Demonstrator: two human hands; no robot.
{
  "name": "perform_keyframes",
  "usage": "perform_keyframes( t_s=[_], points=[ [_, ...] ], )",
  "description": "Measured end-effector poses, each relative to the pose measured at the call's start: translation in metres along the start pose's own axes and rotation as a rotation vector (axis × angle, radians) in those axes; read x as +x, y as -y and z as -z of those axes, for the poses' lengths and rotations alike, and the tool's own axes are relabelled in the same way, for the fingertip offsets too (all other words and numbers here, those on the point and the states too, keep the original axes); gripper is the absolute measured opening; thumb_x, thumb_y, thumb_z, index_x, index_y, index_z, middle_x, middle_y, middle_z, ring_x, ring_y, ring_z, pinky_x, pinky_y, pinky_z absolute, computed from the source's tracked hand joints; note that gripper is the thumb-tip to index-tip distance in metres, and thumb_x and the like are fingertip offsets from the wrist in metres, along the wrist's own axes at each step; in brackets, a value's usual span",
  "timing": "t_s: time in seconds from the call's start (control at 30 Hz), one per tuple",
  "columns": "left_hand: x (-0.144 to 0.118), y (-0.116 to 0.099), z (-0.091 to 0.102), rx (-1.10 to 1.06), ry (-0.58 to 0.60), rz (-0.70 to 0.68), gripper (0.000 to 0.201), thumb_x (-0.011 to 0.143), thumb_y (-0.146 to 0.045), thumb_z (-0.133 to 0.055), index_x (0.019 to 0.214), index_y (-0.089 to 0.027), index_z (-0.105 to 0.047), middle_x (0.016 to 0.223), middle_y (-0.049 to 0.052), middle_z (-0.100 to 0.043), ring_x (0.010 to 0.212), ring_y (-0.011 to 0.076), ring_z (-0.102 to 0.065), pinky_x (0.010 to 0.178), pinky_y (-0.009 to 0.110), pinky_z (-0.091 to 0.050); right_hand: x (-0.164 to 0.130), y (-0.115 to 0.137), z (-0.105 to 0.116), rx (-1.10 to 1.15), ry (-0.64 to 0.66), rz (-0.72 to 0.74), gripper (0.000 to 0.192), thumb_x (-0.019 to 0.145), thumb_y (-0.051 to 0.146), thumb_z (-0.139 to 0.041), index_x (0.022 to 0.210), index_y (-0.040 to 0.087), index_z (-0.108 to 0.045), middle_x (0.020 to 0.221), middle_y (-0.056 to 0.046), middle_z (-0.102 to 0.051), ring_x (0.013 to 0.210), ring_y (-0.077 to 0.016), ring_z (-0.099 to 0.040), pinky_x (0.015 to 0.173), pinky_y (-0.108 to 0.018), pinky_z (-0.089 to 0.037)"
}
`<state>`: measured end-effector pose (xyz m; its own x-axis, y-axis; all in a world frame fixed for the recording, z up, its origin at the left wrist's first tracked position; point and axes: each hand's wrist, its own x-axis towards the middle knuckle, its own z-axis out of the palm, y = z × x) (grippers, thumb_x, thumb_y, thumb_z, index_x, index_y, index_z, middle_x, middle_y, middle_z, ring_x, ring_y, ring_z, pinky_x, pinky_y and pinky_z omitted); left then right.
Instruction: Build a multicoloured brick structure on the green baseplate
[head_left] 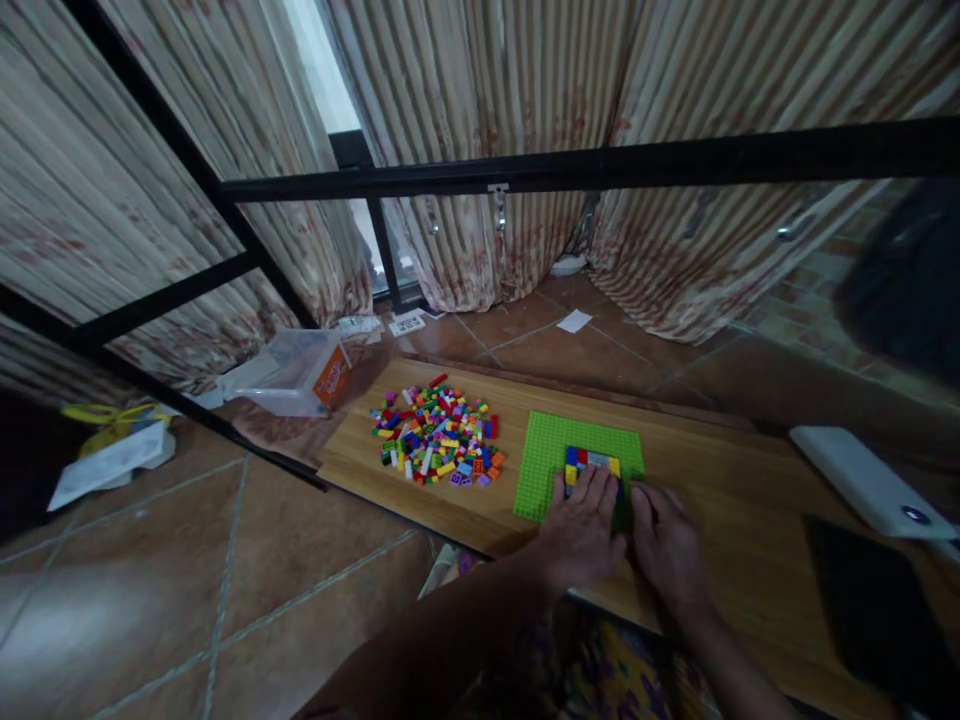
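Bare forearms (450,622), yellow-and-purple patterned clothing (622,665)

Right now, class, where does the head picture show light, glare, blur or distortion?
Head view: the window is bright, the left hand and right hand dim; head view: pale glare on the lower-left floor; head view: soft, dark shape at right; head view: curtains splay outward, likely wide-angle distortion.

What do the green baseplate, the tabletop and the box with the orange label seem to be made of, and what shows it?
Green baseplate: most likely moulded plastic, given its even, bright finish and regular studs.
Tabletop: wood or wood-look laminate, smooth, with brown grain; the picture leaves it open.
Box: probably plastic, translucent, as its pale walls look partly see-through.
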<state>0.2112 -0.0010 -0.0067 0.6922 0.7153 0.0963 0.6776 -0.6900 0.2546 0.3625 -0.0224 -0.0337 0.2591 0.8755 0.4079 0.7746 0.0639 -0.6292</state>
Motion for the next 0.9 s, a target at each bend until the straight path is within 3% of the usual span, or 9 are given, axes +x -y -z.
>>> perform_keyframes(
  t_s=[0.2,0.43,0.63,0.9],
  points=[
    [-0.01,0.0,0.001,-0.071,-0.056,0.022,0.064,0.096,-0.047,-0.026,0.149,-0.01,-0.024,0.158,0.012,-0.022,0.146,0.0258,-0.013,0.116,0.056,-0.017,0.0,-0.003,-0.001,-0.079,-0.015,0.058,0.044,0.096,0.046,-0.031,0.091,0.016,-0.063,0.094,-0.013,-0.064,0.089,-0.0232,-0.06,0.084,-0.038,-0.048],
    [-0.049,0.006,0.006,-0.113,-0.089,0.055,0.063,0.096,-0.052,-0.028,0.148,-0.016,-0.027,0.158,0.008,-0.023,0.147,0.0224,-0.013,0.117,0.056,-0.018,0.0,-0.002,0.001,-0.111,-0.013,0.088,0.045,0.096,0.047,-0.033,0.089,0.016,-0.065,0.094,-0.013,-0.065,0.086,-0.0226,-0.061,0.082,-0.037,-0.049],
    [-0.079,0.01,0.015,-0.191,-0.049,0.076,0.062,0.095,-0.052,-0.036,0.145,-0.016,-0.035,0.155,0.01,-0.03,0.144,0.0246,-0.022,0.118,0.051,-0.019,-0.001,-0.007,0.0,-0.136,-0.018,0.109,0.045,0.095,0.047,-0.034,0.089,0.016,-0.065,0.096,-0.012,-0.066,0.087,-0.0231,-0.062,0.083,-0.036,-0.049],
    [-0.109,0.036,0.014,-0.322,-0.121,0.048,0.051,0.09,-0.04,-0.051,0.135,-0.015,-0.047,0.146,0.012,-0.045,0.137,0.0277,-0.036,0.114,0.047,-0.031,-0.002,-0.014,0.0,-0.175,-0.029,0.162,0.046,0.091,0.051,-0.035,0.087,0.017,-0.065,0.095,-0.012,-0.066,0.083,-0.0239,-0.063,0.079,-0.037,-0.05]
  ],
)
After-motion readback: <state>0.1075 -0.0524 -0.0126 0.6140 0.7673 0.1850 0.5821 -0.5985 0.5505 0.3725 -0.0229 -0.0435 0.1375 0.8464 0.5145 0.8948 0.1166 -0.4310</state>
